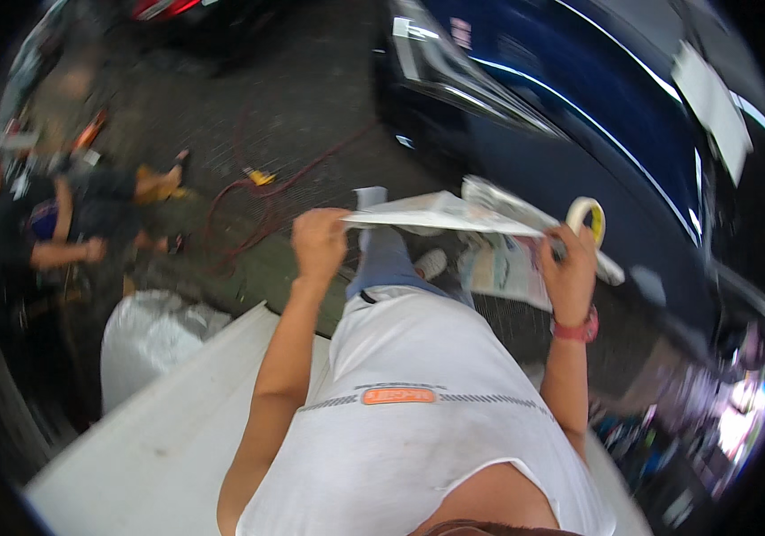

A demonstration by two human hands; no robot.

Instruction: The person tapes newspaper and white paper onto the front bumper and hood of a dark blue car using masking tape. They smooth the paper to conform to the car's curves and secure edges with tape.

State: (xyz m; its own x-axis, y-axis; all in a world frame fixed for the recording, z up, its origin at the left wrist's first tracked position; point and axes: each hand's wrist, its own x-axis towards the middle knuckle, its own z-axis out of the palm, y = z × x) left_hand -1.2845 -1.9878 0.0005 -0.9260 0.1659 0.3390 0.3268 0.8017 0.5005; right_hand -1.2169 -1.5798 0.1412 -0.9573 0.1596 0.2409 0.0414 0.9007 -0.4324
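Observation:
A pale printed sheet point(454, 214), which looks like newspaper, is stretched between my hands at waist height. My left hand point(318, 246) is closed on its left end. At its right end, my right hand point(570, 272) pinches the edge, with a red watch on that wrist. A roll of masking tape point(597, 217) sits against the right fingers; whether they grip it too is hard to see. More newspaper point(505, 272) hangs below the sheet, near my legs.
A dark blue car point(570, 170) stands ahead and right, with a white sheet point(713, 112) on it. A red hose point(288, 188) lies on the floor. Another person point(52, 214) sits low at left. A silvery wrapped object point(154, 344) and white panel point(177, 420) are behind my left arm.

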